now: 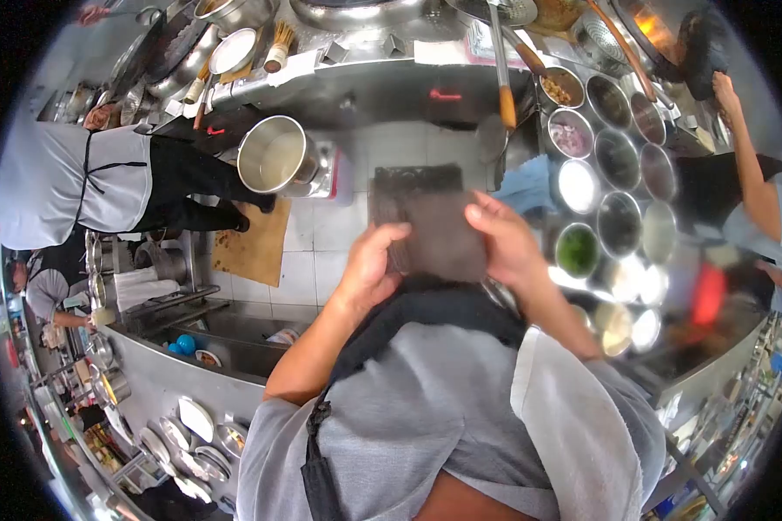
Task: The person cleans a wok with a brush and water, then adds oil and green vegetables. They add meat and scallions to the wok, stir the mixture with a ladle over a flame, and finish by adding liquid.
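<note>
Between my two hands is a dark, flat rectangular object (439, 234), blurred, so its kind does not show. It is held in front of my apron, above the tiled floor. My left hand (372, 267) grips its left side, thumb on the upper face. On the other side my right hand (511, 241) closes round the right edge, also with the thumb on top. The fingers underneath are hidden. A blue cloth (526, 184) lies just beyond my right hand, beside several round metal containers of ingredients, one holding green bits (577, 250).
A large metal pot (274, 154) stands ahead on the left, near cardboard (250, 243) on the floor. One co-worker (78, 178) stands at left; another person's arm (745, 156) reaches in at right. A wooden-handled ladle (506, 95) juts over the stove edge. Plates (175, 432) sit behind left.
</note>
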A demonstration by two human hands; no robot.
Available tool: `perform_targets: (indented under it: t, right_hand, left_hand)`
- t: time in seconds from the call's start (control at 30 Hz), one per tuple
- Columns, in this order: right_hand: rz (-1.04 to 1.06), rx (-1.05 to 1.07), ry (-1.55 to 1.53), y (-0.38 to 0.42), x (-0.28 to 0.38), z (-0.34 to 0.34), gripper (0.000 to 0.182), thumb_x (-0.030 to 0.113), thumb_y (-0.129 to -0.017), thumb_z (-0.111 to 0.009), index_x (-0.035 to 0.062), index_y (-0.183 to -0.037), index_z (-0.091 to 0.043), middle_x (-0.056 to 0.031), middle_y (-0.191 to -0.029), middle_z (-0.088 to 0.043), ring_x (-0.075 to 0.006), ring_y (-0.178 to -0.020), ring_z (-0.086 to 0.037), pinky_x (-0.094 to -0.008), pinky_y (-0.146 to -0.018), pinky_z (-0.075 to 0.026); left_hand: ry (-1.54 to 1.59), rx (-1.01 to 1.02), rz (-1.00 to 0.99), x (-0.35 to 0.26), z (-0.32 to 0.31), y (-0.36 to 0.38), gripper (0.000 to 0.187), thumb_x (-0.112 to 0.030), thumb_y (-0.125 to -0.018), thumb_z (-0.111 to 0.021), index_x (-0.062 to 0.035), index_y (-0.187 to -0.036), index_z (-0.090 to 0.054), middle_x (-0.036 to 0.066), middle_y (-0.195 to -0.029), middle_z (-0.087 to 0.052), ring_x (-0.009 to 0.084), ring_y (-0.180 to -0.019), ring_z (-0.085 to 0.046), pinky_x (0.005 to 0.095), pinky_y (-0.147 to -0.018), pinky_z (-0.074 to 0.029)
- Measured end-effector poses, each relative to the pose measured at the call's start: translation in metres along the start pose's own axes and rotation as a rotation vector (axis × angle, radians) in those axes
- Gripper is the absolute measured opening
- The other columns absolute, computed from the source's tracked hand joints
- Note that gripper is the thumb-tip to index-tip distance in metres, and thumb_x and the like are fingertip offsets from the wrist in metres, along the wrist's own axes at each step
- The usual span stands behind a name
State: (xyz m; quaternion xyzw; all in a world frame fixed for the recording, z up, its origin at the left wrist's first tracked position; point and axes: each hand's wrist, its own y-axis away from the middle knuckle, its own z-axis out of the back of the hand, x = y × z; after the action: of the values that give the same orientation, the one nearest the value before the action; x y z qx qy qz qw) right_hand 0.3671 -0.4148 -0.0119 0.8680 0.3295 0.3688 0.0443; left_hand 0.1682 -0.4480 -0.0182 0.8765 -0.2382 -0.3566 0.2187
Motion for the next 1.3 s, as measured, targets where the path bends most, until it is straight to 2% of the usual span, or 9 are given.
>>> perform_targets:
  t: [0.07,0.3,0.5,0.57,0.67,0.8,0.87,1.17,1.3]
  right_hand:
    - [-0.01,0.018,-0.098,0.006,0.005,-0.005,0.026,0.021,-0.09,-0.064,0.0045,-0.109,-0.058,-0.0054,-0.104,-0.064,-0.0149,-0.094,-0.062,-0.0327,-0.087,-0.05]
    - [0.058,-0.104,-0.041,0.007,0.004,0.031,0.025,0.022,-0.09,-0.064,0.0043,-0.107,-0.059,-0.0042,-0.1,-0.064,-0.0138,-0.089,-0.062,-0.0313,-0.083,-0.05]
    - [0.376,-0.57,0.734,0.003,-0.021,0.03,0.028,0.028,-0.09,-0.063,0.0044,-0.104,-0.06,-0.0002,-0.087,-0.06,-0.0107,-0.072,-0.056,-0.0247,-0.059,-0.047]
    - [0.076,-0.358,0.642,-0.003,-0.026,0.006,0.034,0.033,-0.091,-0.06,0.0024,-0.105,-0.059,-0.0022,-0.084,-0.061,-0.0105,-0.069,-0.056,-0.0242,-0.053,-0.045]
    - [0.078,-0.376,0.675,-0.023,-0.044,0.003,0.038,0.036,-0.091,-0.06,0.0005,-0.106,-0.059,-0.0046,-0.083,-0.061,-0.0103,-0.067,-0.057,-0.0247,-0.051,-0.044]
    - [0.053,-0.394,0.714,-0.027,-0.051,-0.006,0.039,0.035,-0.091,-0.061,-0.001,-0.105,-0.058,-0.0075,-0.086,-0.063,-0.013,-0.072,-0.059,-0.0275,-0.058,-0.048]
    - [0.362,-0.424,0.912,-0.034,-0.068,-0.007,0.036,0.031,-0.091,-0.061,-0.0018,-0.105,-0.058,-0.0085,-0.089,-0.064,-0.0162,-0.078,-0.061,-0.0303,-0.069,-0.049]
    - [-0.031,-0.376,0.538,-0.047,-0.065,-0.024,0.028,0.02,-0.088,-0.061,-0.0013,-0.106,-0.058,-0.0108,-0.093,-0.065,-0.0172,-0.083,-0.061,-0.0316,-0.076,-0.048]
    - [0.122,-0.317,0.723,-0.069,-0.094,-0.019,0.03,0.023,-0.088,-0.062,-0.0017,-0.104,-0.058,-0.0103,-0.092,-0.065,-0.0178,-0.082,-0.062,-0.0328,-0.074,-0.049]
  left_hand:
    - [-0.016,0.018,-0.01,0.009,-0.007,0.006,0.045,-0.005,-0.083,-0.055,-0.0006,-0.128,-0.046,0.012,-0.118,-0.058,0.0257,-0.107,-0.059,0.0395,-0.089,-0.051]
    - [0.02,0.095,-0.096,0.013,0.003,0.015,0.053,0.002,-0.078,-0.053,-0.0002,-0.13,-0.041,0.014,-0.119,-0.054,0.0279,-0.108,-0.057,0.0415,-0.09,-0.05]
    - [-0.232,-0.034,-0.169,0.01,-0.012,-0.004,0.044,-0.006,-0.087,-0.051,-0.0002,-0.129,-0.042,0.014,-0.117,-0.056,0.0268,-0.106,-0.059,0.0408,-0.091,-0.05]
    - [-0.293,-0.039,-0.174,0.009,-0.012,-0.013,0.038,-0.01,-0.092,-0.049,-0.0002,-0.128,-0.043,0.014,-0.115,-0.058,0.0265,-0.104,-0.06,0.0407,-0.092,-0.05]
    - [-0.12,-0.001,-0.065,0.007,0.002,-0.022,0.038,-0.024,-0.101,-0.043,-0.0006,-0.131,-0.042,0.013,-0.118,-0.058,0.0231,-0.108,-0.059,0.0388,-0.093,-0.049]
    - [-0.013,0.098,0.01,0.009,0.022,-0.029,0.04,-0.026,-0.101,-0.042,-0.0017,-0.134,-0.04,0.014,-0.122,-0.056,0.0236,-0.112,-0.057,0.0394,-0.097,-0.046]
    - [-0.076,0.086,-0.095,0.014,0.022,-0.03,0.043,-0.027,-0.102,-0.041,-0.003,-0.137,-0.037,0.014,-0.128,-0.052,0.0236,-0.118,-0.052,0.0398,-0.101,-0.042]
    - [0.054,0.11,-0.099,0.001,0.042,-0.012,0.045,-0.023,-0.101,-0.043,-0.0075,-0.142,-0.034,0.01,-0.135,-0.045,0.0224,-0.123,-0.047,0.0376,-0.101,-0.043]
    - [0.015,0.035,-0.149,0.002,0.051,-0.004,0.047,-0.026,-0.1,-0.045,-0.0073,-0.142,-0.035,0.011,-0.133,-0.047,0.0232,-0.122,-0.048,0.0372,-0.1,-0.043]
